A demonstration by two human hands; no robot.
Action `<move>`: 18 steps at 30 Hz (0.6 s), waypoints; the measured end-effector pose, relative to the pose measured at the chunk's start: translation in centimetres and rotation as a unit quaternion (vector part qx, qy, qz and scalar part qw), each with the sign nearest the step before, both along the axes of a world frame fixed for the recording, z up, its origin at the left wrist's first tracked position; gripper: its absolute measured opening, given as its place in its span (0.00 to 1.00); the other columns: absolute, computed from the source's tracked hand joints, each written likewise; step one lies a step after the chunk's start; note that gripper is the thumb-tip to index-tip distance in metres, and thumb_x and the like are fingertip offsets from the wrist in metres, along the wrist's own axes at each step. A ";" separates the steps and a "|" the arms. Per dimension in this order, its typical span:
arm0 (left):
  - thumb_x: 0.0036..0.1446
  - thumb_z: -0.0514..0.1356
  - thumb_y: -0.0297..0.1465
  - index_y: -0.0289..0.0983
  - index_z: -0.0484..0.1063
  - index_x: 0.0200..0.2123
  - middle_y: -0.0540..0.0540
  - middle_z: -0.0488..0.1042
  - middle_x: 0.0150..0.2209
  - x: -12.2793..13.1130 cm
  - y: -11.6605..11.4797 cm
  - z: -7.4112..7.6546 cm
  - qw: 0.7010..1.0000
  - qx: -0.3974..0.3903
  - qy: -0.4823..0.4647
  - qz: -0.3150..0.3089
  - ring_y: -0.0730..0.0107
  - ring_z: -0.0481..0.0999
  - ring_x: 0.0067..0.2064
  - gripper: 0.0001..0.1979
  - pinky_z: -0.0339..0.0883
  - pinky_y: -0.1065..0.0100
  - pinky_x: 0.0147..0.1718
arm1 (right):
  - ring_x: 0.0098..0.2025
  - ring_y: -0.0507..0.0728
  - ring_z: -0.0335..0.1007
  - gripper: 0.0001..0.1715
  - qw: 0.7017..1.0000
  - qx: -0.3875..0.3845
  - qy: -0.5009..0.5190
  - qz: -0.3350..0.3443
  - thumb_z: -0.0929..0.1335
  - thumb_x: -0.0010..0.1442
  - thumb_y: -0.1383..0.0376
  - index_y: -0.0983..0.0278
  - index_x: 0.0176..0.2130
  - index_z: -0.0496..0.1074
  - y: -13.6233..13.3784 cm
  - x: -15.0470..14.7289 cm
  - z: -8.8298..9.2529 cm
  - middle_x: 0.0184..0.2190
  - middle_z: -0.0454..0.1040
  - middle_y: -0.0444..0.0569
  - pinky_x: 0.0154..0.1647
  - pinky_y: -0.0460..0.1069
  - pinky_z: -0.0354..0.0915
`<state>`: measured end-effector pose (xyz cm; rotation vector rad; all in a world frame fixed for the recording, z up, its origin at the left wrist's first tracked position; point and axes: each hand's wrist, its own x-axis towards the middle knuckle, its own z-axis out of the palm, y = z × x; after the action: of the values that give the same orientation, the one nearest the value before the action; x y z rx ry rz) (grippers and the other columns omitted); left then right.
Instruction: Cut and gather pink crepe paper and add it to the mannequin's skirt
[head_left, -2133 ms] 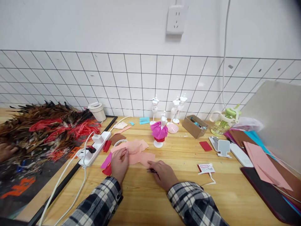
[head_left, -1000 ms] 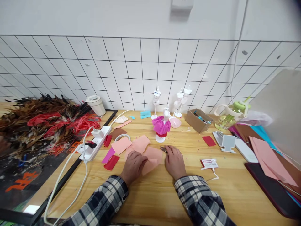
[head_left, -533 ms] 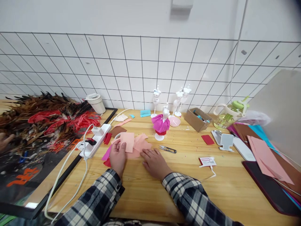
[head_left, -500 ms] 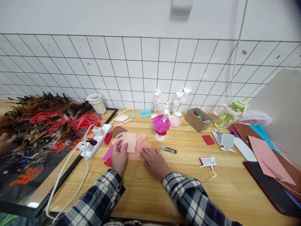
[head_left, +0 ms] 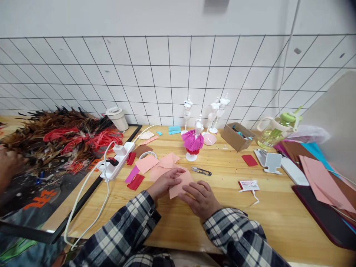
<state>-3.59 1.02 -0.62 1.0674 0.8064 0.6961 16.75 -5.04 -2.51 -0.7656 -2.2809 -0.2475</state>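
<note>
My left hand [head_left: 166,184] pinches a small rectangle of salmon-pink crepe paper [head_left: 175,190] just above the table. At the paper's right edge is my right hand [head_left: 202,198], closed on it with bent fingers; its thumb is mostly hidden. More pink paper pieces [head_left: 147,163] lie beyond and to the left of my hands. Thread snips [head_left: 201,171] rest on the wood behind my right hand. Farther back stands a small white dress form [head_left: 198,128] wearing a magenta ruffled skirt [head_left: 192,141] over a red layer.
A white power strip [head_left: 120,161] with cables lies to the left, beside dark feathers [head_left: 52,129] and another person's hand [head_left: 11,165]. Several bare dress forms [head_left: 187,111], a cardboard box [head_left: 236,138] and a green-lidded bottle [head_left: 278,129] stand behind. Coloured sheets [head_left: 322,181] lie at right.
Both hands have moved right and nearer to me, carrying one pink paper rectangle off the pile. My right hand has come from lying on the pile to the rectangle's edge.
</note>
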 end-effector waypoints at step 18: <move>0.60 0.57 0.35 0.40 0.75 0.36 0.45 0.76 0.36 -0.1 -2.1 -0.8 0.734 0.527 0.417 -0.097 0.63 0.72 0.40 0.08 0.61 0.61 0.41 | 0.38 0.55 0.72 0.10 0.943 -0.326 -0.051 -0.047 0.66 0.62 0.63 0.58 0.39 0.78 1.9 1.4 0.3 0.34 0.79 0.46 0.43 0.50 0.62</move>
<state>-3.65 -1.06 -1.38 2.5949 1.0266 0.4355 18.20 -3.12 -2.26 -1.2142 -2.4397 0.4656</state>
